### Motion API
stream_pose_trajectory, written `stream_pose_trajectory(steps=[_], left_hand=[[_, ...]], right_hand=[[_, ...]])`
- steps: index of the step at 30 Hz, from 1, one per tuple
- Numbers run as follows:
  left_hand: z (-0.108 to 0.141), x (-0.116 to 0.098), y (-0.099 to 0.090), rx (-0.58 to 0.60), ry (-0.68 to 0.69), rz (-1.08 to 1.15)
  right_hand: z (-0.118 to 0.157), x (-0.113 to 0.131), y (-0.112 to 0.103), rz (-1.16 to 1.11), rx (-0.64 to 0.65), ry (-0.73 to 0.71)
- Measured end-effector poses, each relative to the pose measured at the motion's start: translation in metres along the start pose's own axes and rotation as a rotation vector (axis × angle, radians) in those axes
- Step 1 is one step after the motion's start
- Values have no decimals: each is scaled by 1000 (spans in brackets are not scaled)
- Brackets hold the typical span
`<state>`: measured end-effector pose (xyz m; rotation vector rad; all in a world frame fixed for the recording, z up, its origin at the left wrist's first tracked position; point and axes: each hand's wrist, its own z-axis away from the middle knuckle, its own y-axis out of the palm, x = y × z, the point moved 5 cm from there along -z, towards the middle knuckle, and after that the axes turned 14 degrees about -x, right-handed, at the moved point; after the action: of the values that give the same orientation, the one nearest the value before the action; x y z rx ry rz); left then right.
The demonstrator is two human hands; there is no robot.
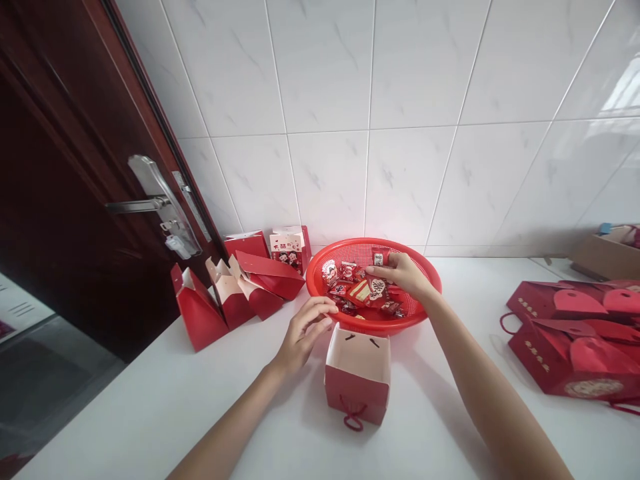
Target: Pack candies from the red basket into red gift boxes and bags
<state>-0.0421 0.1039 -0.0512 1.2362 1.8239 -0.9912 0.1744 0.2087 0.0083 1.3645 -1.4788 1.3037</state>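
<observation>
A red plastic basket point(434, 283) holds several wrapped candies point(357, 292) in mostly red wrappers. My right hand point(404, 272) reaches over its right side, thumb and fingers closed around a small red wrapped candy point(380, 257). At the front left of the basket rests my left hand point(306, 328), its fingertips at the rim and a gap between thumb and fingers; it appears to hold nothing. Right of that hand, just in front of the basket, an open-topped red gift box point(357, 393) stands upright, pale inside, with a red cord loop on its front.
Several red folded boxes point(243, 300) with open tops stand on the white table point(150, 407) at the left. Closed red boxes point(565, 357) with cords sit at the right, a cardboard box point(607, 257) behind them. A tiled wall point(330, 180) and a dark door point(75, 133) border the table.
</observation>
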Motion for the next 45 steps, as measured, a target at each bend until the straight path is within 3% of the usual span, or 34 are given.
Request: stream_pose_trajectory(steps=[8,22,28,32,37,45], left_hand=[[-1,2,1,-12,22,-7],[0,-2,-1,-11,28,4],[-13,-8,-2,-108,45,-68],[-31,-20,7,-193,75,-176],[-47,-22,21,-164,-33,-176],[-50,-28,23,-22,-163,78]], right_hand=[[3,-10,-1,129,-25,122],[8,-19,-2,100,-12,212],[13,-18,13,-200,67,325],[20,-10,27,-321,107,324],[27,-1,36,-399,180,275],[27,2,30,-452,159,260]])
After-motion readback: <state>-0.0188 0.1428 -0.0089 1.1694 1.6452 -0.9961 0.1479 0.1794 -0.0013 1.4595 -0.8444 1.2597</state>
